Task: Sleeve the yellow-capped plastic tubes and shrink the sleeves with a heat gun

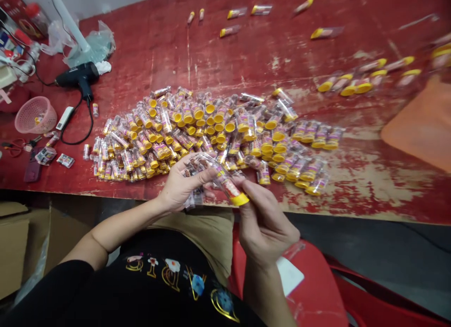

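In front of my chest, my right hand [266, 219] pinches a clear tube with a yellow cap [232, 188] close to its cap end. The tube is tilted, with its cap toward me, and a printed clear plastic film seems to surround its far end. My left hand [178, 183] is closed around a bunch of clear printed plastic sleeves [193, 198], its thumb lying against the far end of the tube. Just beyond both hands spreads a large pile of similar yellow-capped tubes [190, 125] on the red table [148, 50].
At the left lie a black heat gun [79, 78] with its cord, a pink basket [35, 114], red-handled scissors [14, 147] and a dark phone [33, 166]. More tubes [366, 78] lie scattered far right, near an orange sheet [423, 122]. A red stool [313, 280] stands below the table edge.
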A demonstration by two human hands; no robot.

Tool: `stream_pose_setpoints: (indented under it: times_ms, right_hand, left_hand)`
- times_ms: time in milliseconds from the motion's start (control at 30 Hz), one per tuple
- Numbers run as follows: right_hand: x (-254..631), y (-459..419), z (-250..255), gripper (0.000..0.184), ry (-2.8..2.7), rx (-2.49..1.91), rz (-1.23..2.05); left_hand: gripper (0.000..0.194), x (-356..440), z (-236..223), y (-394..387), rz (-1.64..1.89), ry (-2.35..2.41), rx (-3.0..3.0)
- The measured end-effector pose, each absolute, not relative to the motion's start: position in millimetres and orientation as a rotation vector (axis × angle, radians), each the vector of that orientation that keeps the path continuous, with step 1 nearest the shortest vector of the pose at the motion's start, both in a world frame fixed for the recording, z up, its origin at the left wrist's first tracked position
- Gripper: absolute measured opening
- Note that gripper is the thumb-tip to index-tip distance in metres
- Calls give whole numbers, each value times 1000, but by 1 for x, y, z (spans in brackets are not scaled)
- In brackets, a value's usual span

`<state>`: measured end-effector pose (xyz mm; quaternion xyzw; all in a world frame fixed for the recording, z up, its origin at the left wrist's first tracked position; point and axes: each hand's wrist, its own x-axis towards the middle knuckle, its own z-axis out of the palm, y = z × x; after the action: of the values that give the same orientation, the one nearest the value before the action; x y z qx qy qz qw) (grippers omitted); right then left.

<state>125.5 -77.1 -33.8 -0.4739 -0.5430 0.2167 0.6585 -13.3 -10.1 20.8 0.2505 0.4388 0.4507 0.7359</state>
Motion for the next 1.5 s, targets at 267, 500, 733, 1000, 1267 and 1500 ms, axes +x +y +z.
stream_pose_setpoints:
  times_ms: [267,500,733,1000,1267,1500]
  right_hand:
    - [128,-71,-22,51,-1239,-1155,349]
    - [126,-71,-23,47,-1179,-1176,336]
    - [129,-68,-24,49,-1234,-1174,319]
    - [128,-62,-28,40,-1169,-1183,314]
    - [135,-52,-29,24,-1102,-1222,399]
    - [136,-48,-28,29,-1086,-1211,377]
  left_hand:
    - [64,-13,29,-18,943,913,614]
    - [65,-10,31,-18,961,946,563]
    - [58,-9,28,-14,968,918,549]
    - [62,-8,26,-13,929,945,544]
    - [59,1,17,-3,939,941,612]
    - [57,4,14,0,931,956,644]
